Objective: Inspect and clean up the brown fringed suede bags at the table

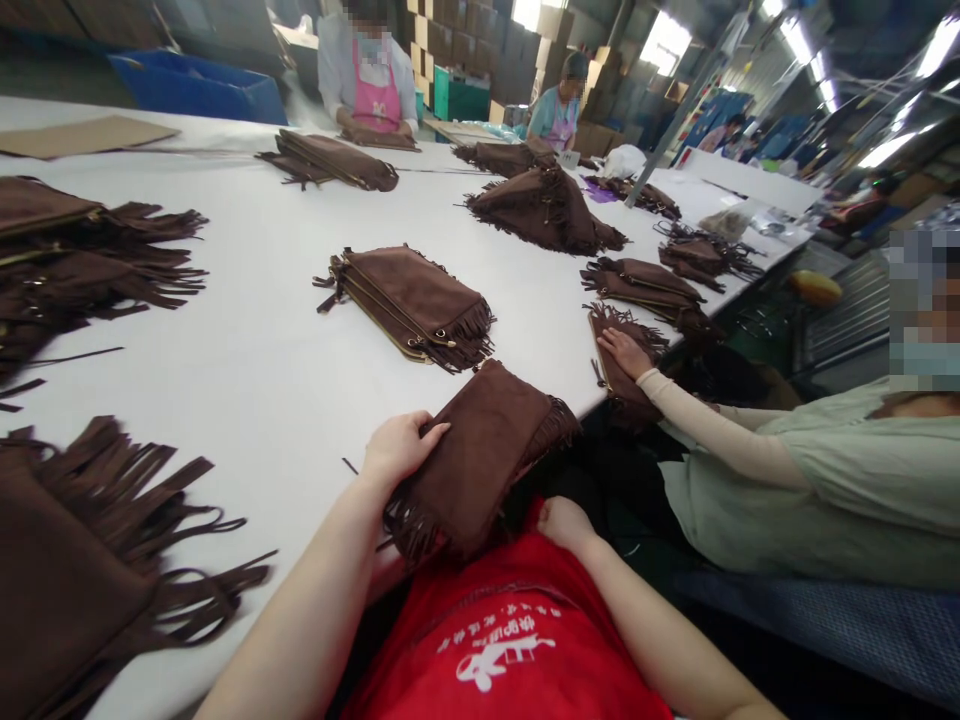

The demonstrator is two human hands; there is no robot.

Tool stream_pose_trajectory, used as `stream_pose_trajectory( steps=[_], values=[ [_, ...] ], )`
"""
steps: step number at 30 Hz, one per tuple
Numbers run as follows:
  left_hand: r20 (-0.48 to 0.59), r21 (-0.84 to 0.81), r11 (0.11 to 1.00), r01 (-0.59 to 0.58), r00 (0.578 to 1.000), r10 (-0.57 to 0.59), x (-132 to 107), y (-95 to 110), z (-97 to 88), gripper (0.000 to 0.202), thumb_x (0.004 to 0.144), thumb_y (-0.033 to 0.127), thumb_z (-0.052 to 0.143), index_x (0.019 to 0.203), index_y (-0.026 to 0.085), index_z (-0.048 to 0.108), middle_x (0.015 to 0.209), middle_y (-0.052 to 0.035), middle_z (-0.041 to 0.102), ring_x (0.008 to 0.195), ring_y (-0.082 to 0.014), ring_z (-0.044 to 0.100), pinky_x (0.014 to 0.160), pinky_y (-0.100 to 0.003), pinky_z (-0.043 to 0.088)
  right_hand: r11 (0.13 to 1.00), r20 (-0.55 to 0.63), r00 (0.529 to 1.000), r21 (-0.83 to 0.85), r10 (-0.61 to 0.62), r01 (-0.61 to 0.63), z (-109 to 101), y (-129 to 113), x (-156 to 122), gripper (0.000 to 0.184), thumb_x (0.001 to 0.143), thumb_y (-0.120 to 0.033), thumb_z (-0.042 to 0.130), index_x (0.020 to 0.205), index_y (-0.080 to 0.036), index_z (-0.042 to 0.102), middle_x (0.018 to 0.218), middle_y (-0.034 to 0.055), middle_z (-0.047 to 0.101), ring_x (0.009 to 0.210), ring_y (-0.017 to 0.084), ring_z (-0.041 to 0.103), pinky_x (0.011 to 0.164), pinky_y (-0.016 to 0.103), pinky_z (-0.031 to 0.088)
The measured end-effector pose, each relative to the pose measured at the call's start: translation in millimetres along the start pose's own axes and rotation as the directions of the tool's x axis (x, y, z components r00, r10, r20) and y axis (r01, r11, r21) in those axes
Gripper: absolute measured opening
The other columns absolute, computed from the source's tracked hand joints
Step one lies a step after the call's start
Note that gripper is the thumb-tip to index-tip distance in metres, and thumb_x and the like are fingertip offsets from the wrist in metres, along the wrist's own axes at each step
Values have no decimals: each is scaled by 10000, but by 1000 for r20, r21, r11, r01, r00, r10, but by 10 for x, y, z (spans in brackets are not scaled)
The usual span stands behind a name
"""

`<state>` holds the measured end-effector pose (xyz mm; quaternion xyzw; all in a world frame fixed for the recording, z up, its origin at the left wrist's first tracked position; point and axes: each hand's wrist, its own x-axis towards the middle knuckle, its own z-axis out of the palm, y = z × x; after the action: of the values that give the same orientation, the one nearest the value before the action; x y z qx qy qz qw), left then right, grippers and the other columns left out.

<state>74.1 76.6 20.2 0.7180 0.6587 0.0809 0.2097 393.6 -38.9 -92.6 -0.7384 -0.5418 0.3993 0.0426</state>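
A brown suede-like pouch with fringe point(480, 450) lies tilted over the table's front edge, right before my body. My left hand point(405, 445) grips its left edge, thumb on the top face and the other fingers partly hidden. Close to the pouch's lower right side, at the edge of my red apron point(517, 610), is my right hand point(566, 522). Its fingers are curled closed, and what is in them, if anything, is hidden. Just beyond the held pouch sits a small stack of similar pouches point(412, 295) with gold zippers and fringed ends.
More fringed pouches lie at the left on the white table point(247, 350), with a fringed pile point(547, 210) farther back. At right, a co-worker's hand point(626, 352) rests on another pouch point(626, 385). A blue bin point(199, 88) and two people are across the table.
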Motion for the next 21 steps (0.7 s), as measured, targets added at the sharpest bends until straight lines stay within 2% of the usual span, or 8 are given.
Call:
stream_pose_trajectory(
  steps=[3,5,6,9,10,12,16,21],
  values=[
    [1,-16,1000,12,1000,-12,-2,-6,4,518,880,660,350,881,260,680,859,-57,704,805,-227,631,651,-296,407,998,-71,995,-34,-64,62,-70,23,44,137,676,-139,645,552,-184,605,545,38,591,610,183,577,624,302,380],
    [5,-34,999,14,1000,-13,-2,-12,5,518,878,658,356,886,259,685,867,-58,705,807,-225,630,661,-296,413,989,-26,993,83,-119,121,-116,-69,39,48,685,-153,627,696,-172,670,656,49,659,681,198,615,684,313,432],
    [4,-44,999,13,1000,-12,-1,-15,5,515,877,657,360,890,259,687,873,-57,706,806,-221,629,665,-294,414,963,15,984,207,-178,171,-136,-154,16,121,680,-169,634,787,-169,690,751,57,696,751,210,639,736,324,459],
    [-7,-63,998,4,1000,-4,3,-29,13,505,872,655,373,904,264,691,897,-51,710,798,-211,626,668,-287,412,722,115,893,637,-435,269,-171,-514,-135,393,650,-218,695,1041,-185,685,1069,70,710,1045,248,625,950,378,450],
    [-11,-64,998,2,1000,-2,4,-35,19,504,870,656,376,904,265,692,897,-50,710,793,-210,625,665,-287,409,647,131,855,713,-502,271,-170,-641,-201,437,644,-227,716,1078,-195,678,1115,64,701,1099,251,606,994,389,430],
    [-18,-69,998,-4,1000,3,4,-49,32,501,866,659,380,896,267,691,883,-48,710,781,-210,622,655,-289,403,579,153,813,775,-562,253,-142,-854,-322,413,647,-233,741,1055,-194,685,1085,56,714,1078,245,619,996,394,434],
    [-33,-83,996,-27,999,25,-3,-67,48,504,865,665,376,882,271,689,857,-41,708,772,-203,617,641,-284,388,616,172,869,768,-463,177,-36,-1018,-413,213,692,-278,728,859,-155,682,818,36,735,780,203,676,783,345,519],
    [-46,-67,997,-22,999,18,-3,-61,46,513,859,672,379,877,266,692,842,-45,703,761,-204,615,623,-286,375,756,143,914,618,-379,217,9,-957,-352,93,692,-222,640,727,-139,662,703,11,708,627,160,631,600,249,476]
  ],
)
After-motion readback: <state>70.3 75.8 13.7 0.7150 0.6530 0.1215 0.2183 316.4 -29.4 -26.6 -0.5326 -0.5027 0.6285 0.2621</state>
